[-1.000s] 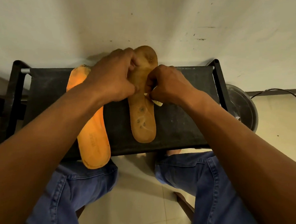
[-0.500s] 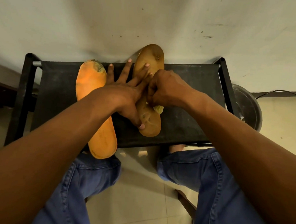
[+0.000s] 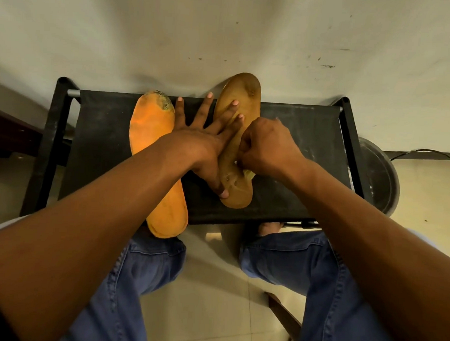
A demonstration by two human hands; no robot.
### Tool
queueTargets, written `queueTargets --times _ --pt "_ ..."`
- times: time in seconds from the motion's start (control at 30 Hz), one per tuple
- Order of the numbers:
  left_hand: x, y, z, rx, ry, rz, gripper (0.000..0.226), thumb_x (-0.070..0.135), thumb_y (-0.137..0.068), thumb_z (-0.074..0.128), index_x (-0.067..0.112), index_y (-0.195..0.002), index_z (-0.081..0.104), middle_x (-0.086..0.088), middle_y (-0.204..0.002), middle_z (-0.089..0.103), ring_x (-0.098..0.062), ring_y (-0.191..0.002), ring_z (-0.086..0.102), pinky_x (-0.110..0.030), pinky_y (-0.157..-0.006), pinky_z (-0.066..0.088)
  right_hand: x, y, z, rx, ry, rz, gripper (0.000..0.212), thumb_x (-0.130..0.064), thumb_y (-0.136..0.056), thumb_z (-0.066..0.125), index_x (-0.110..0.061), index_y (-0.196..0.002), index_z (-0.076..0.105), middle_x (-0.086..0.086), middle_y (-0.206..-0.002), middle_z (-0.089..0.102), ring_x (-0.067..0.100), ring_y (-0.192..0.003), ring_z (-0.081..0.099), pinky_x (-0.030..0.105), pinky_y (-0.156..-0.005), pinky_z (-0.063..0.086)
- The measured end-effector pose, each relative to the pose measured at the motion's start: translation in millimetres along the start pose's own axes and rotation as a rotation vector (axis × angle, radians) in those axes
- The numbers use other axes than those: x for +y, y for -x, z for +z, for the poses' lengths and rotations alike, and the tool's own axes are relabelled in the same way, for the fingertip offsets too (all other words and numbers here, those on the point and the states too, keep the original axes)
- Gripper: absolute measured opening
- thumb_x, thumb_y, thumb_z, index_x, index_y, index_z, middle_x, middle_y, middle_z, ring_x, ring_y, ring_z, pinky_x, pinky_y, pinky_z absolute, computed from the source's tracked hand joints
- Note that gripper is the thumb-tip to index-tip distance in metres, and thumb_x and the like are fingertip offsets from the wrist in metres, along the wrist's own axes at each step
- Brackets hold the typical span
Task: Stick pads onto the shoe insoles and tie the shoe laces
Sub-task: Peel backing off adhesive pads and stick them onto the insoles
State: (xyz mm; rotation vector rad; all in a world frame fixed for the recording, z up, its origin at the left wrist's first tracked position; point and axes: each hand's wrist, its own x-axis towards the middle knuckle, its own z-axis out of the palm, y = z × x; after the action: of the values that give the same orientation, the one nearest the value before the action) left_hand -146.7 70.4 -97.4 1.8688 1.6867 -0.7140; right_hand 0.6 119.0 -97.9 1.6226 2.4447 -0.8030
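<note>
Head view: your left hand (image 3: 204, 148) lies spread flat, pinning the brown insole (image 3: 239, 145) to the black stool (image 3: 297, 153); keep that pressure while your right hand (image 3: 268, 149), fingers curled pinching the pale pad (image 3: 249, 173), smooths it down. The dark bowl (image 3: 380, 176) beside shows no contents.

orange insole (image 3: 153, 130) | tan insole (image 3: 244, 98) | black stool (image 3: 298, 137) | blue jeans (image 3: 329, 293)
</note>
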Motion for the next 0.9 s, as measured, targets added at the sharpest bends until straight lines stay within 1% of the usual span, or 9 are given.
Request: queueTargets --times 0.1,0.13,0.23,0.37,0.47,0.57,0.63,0.77,0.9 --pt "0.3 0.5 0.2 0.002 0.002 0.000 0.155 0.087 -0.057 0.072 0.034 -0.145 -0.045 0.012 -0.144 -0.060 -0.034 -0.133 -0.054 -0.077 -0.109 -0.016 0.5 7.4 -5.7 -0.108 -0.040 0.004 0.015 -0.018 -0.078 0.078 -0.014 -0.073 0.065 0.003 -0.076 0.066 0.017 -0.069 0.065 0.026 -0.058 0.050" --pt "0.5 0.4 0.3 0.001 0.003 0.001 0.155 0.088 -0.056 0.071 0.034 -0.145 -0.044 0.012 -0.144 -0.060 -0.034 -0.133 -0.054 -0.077 -0.109 -0.016 0.8 10.1 -4.8 -0.152 -0.022 -0.004 0.013 -0.017 -0.077 0.080 -0.013 -0.078 0.068 0.004 -0.081 0.068 0.018 -0.072 0.066 0.027 -0.056 0.051" --pt "0.8 -0.4 0.4 -0.003 0.007 0.002 0.155 0.088 -0.056 0.071 0.034 -0.146 -0.043 0.012 -0.143 -0.060 -0.035 -0.133 -0.054 -0.078 -0.108 -0.016 0.5 14.2 -0.2 -0.177 0.002 -0.016 0.013 -0.016 -0.074 0.083 -0.014 -0.081 0.072 0.004 -0.087 0.068 0.019 -0.080 0.066 0.026 -0.059 0.052" --pt "3.1 0.1 -0.9 0.000 0.008 -0.011 0.154 0.085 -0.059 0.073 0.033 -0.146 -0.044 0.011 -0.144 -0.060 -0.035 -0.134 -0.054 -0.077 -0.109 -0.016 1.1 8.2 1.6 -0.002 -0.029 -0.009 0.012 -0.011 -0.075 0.077 -0.013 -0.068 0.068 0.004 -0.073 0.068 0.021 -0.068 0.068 0.032 -0.058 0.059" --pt "3.3 0.7 -0.8 0.002 0.009 -0.010 0.154 0.085 -0.059 0.073 0.033 -0.145 -0.044 0.012 -0.144 -0.060 -0.034 -0.134 -0.054 -0.078 -0.109 -0.015 1.0 7.7 4.1 0.051 -0.011 -0.044 0.007 -0.011 -0.076 0.074 -0.013 -0.071 0.068 0.003 -0.073 0.068 0.021 -0.066 0.067 0.039 -0.062 0.062" --pt "2.1 0.4 0.0 0.001 0.011 -0.009 0.155 0.086 -0.058 0.073 0.034 -0.145 -0.044 0.012 -0.143 -0.060 -0.034 -0.134 -0.054 -0.078 -0.109 -0.014 1.7 11.2 2.9 0.010 0.015 -0.065 0.003 -0.012 -0.078 0.075 -0.014 -0.081 0.074 0.003 -0.082 0.069 0.020 -0.073 0.067 0.036 -0.066 0.061" --pt "1.8 0.5 -0.1 0.002 0.010 -0.007 0.155 0.086 -0.057 0.072 0.034 -0.145 -0.044 0.012 -0.143 -0.060 -0.034 -0.133 -0.054 -0.078 -0.109 -0.015 1.4 13.3 2.1 -0.008 0.048 -0.071 0.005 -0.013 -0.079 0.076 -0.014 -0.084 0.075 0.002 -0.084 0.068 0.019 -0.076 0.065 0.030 -0.062 0.058" --pt "2.5 1.2 -0.3 0.002 0.015 -0.010 0.155 0.087 -0.057 0.071 0.034 -0.146 -0.044 0.013 -0.143 -0.060 -0.033 -0.133 -0.054 -0.078 -0.108 -0.017 -5.2 19.2 -0.3 -0.048 0.062 -0.095 0.006 -0.009 -0.079 0.073 -0.013 -0.076 0.069 0.003 -0.080 0.065 0.020 -0.074 0.064 0.022 -0.052 0.047" --pt "2.0 1.1 -0.5 0.003 0.026 -0.009 0.155 0.087 -0.056 0.073 0.036 -0.147 -0.042 0.013 -0.144 -0.059 -0.033 -0.133 -0.055 -0.077 -0.108 -0.018 -14.1 32.8 -2.8 -0.183 0.022 -0.150 0.005 -0.013 -0.081 0.073 -0.016 -0.080 0.070 0.005 -0.089 0.069 0.020 -0.081 0.065 0.030 -0.066 0.056"
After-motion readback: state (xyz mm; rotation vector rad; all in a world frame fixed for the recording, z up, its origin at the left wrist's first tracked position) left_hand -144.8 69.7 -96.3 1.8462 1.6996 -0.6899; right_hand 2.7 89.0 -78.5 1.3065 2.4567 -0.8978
